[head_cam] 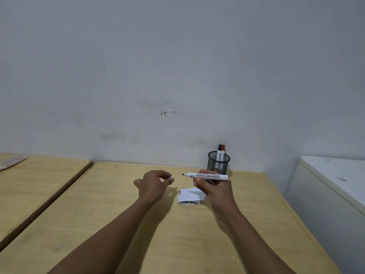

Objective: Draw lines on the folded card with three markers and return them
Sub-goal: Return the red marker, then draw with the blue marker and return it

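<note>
A white folded card [190,196] lies on the wooden table [162,234], with short red and dark lines near its left edge. My right hand [212,190] holds an uncapped white marker [209,176] level above the card, tip pointing left. My left hand [153,184] hovers left of the card, its fingers pinched on a small purple marker cap [169,177], mostly hidden. A black mesh pen cup [218,162] stands by the wall behind my right hand, with a black-capped marker [219,150] and a red-capped marker [223,149] upright in it.
A second wooden table [39,175] stands to the left across a narrow gap. A white cabinet or appliance [325,184] stands to the right of the table. A grey wall runs directly behind the table.
</note>
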